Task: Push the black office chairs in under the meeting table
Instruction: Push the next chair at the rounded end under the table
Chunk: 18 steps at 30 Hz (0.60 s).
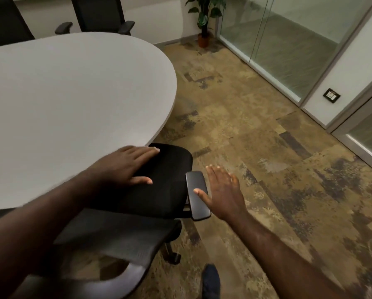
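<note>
A black office chair (159, 190) stands at the rounded near end of the white meeting table (73, 87), its seat partly under the table edge. My left hand (126, 165) hovers flat over the seat, fingers spread, holding nothing. My right hand (221, 190) is open beside the chair's right armrest (196, 195), the thumb over the armrest pad. The mesh backrest (116, 240) is close below me. Two more black chairs (101, 14) stand at the far side of the table.
Patterned brown carpet (256, 147) stretches to the right of the table. Glass partition walls (288, 50) run along the right. A potted plant (204, 20) stands in the far corner. My foot (211, 281) is near the chair's base.
</note>
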Tool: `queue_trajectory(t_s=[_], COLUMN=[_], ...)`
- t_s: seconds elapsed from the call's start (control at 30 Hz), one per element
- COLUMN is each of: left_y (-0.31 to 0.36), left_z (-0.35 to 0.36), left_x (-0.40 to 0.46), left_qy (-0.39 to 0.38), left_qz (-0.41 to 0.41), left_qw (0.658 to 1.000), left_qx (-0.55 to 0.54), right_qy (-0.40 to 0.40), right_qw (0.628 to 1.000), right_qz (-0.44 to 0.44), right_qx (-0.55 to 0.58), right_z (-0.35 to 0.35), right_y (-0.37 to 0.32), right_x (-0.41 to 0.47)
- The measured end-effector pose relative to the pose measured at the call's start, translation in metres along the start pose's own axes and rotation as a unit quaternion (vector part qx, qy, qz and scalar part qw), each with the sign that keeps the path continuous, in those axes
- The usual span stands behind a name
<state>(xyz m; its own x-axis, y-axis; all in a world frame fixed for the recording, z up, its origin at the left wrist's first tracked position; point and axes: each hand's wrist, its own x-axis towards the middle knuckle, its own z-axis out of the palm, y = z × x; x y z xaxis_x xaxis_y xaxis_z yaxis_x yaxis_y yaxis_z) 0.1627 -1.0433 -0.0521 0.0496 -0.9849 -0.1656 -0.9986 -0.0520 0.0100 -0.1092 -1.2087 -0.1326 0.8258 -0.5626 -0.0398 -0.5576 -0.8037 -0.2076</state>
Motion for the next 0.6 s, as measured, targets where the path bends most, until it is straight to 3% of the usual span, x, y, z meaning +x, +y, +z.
queue_trajectory(t_s=[0.17, 0.37, 0.6], left_y=[-0.008, 0.021, 0.023], left_z=[0.059, 0.127, 0.194], left_x=[0.075, 0.138, 0.181], left_qy=[-0.108, -0.147, -0.21], left_qz=[-0.005, 0.015, 0.053], left_qw=[0.994, 0.989, 0.974], left_qx=[0.016, 0.017, 0.06], right_qy=[-0.04, -0.103, -0.128], right_qw=[0.999, 0.994, 0.97], right_qz=[0.016, 0.029, 0.175], right_qx=[-0.005, 0.009, 0.109], right_z=[0.056, 0.11, 0.174], right_y=[0.022, 0.039, 0.018], right_x=[0.023, 0.043, 0.039])
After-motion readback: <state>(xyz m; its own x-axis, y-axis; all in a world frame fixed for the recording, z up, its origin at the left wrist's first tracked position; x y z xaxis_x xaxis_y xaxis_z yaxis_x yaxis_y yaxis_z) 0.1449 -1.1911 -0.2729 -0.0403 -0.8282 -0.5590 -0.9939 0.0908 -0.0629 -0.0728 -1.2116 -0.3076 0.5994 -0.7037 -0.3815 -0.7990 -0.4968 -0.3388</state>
